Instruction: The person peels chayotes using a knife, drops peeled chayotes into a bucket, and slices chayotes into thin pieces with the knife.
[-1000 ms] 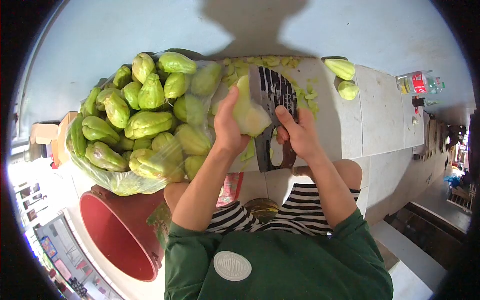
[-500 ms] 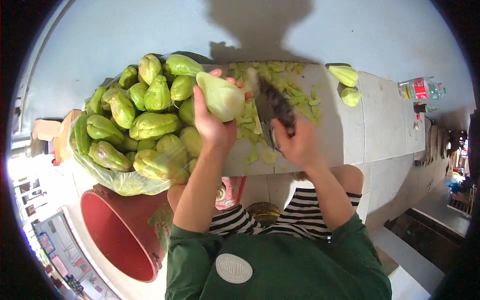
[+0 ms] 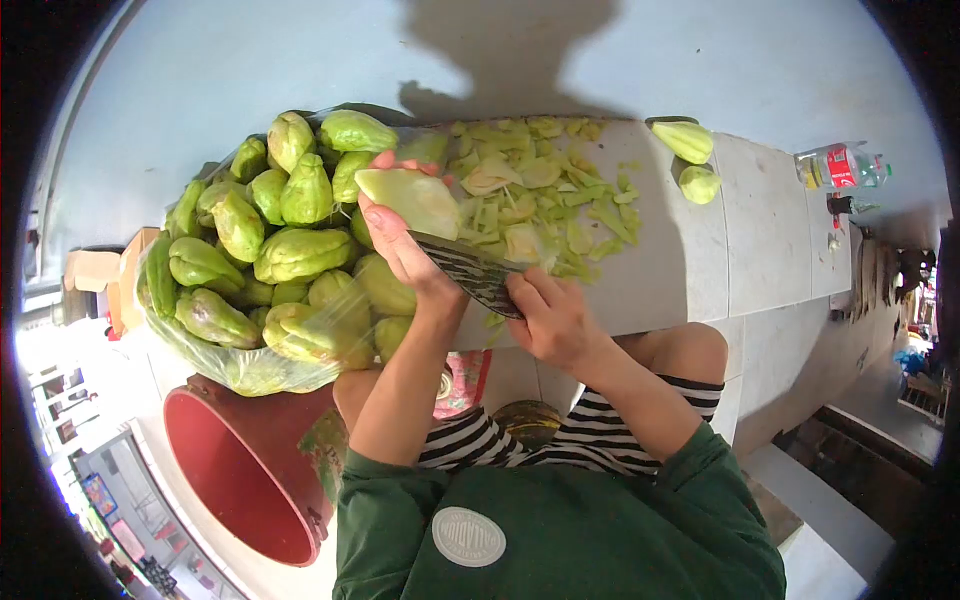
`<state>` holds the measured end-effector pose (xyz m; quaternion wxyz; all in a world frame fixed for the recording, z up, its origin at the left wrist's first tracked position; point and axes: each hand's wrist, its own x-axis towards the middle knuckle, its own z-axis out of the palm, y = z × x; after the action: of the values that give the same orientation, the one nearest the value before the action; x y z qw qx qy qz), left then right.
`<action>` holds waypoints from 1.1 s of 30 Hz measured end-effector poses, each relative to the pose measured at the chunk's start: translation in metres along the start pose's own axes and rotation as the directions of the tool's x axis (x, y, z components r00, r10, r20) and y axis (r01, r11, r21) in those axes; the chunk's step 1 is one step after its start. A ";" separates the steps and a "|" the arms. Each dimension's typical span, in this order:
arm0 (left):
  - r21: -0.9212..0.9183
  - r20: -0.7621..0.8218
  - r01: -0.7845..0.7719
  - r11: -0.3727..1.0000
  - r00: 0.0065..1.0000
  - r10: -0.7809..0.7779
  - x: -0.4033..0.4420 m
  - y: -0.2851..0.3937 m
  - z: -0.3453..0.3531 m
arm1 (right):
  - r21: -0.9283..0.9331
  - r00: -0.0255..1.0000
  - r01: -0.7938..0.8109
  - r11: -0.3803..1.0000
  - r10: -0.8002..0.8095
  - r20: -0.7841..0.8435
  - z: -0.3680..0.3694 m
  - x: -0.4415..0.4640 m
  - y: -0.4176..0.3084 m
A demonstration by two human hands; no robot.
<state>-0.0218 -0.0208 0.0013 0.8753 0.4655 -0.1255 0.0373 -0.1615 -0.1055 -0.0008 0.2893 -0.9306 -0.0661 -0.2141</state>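
My left hand (image 3: 405, 245) is wrapped round a pale, peeled-looking chayote (image 3: 415, 200), tilted with its narrow end to the left. In my right hand (image 3: 552, 315) is a knife (image 3: 465, 270) with a broad, dark, streaked blade. Its far end reaches the lower right side of the chayote, close to my left palm; whether it cuts in, I cannot tell. The handle is hidden in my right fist. Behind both hands, green peelings (image 3: 590, 215) are scattered over the tiled ledge (image 3: 655, 270).
To the left, a clear plastic bag (image 3: 255, 370) is heaped with green chayotes (image 3: 305, 253). Two pale chayotes (image 3: 684, 142) lie at the ledge's back right, short of a plastic bottle (image 3: 840, 167). A red bucket (image 3: 240, 470) lies tipped at the lower left.
The chayote has turned, its narrow end now pointing further left. The knife, blurred and upright to the right before, has swung left and down against the chayote.
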 end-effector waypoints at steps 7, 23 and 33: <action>0.028 -0.019 -0.013 1.000 1.000 0.014 -0.004 0.002 0.002 | 0.041 1.000 -0.027 0.999 0.027 0.010 0.001 0.000 -0.002; -0.041 -0.035 0.127 0.991 0.991 -0.129 -0.013 0.002 0.014 | 0.022 0.995 -0.102 0.995 0.102 0.008 -0.002 0.002 -0.006; -0.100 -0.026 0.177 0.979 0.983 -0.181 -0.012 0.001 0.010 | 0.006 0.996 -0.090 0.996 0.090 0.012 -0.001 0.001 -0.006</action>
<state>-0.0348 -0.0278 0.0040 0.8988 0.4310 -0.0692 -0.0396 -0.1624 -0.1007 0.0034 0.3013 -0.9330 -0.0263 -0.1952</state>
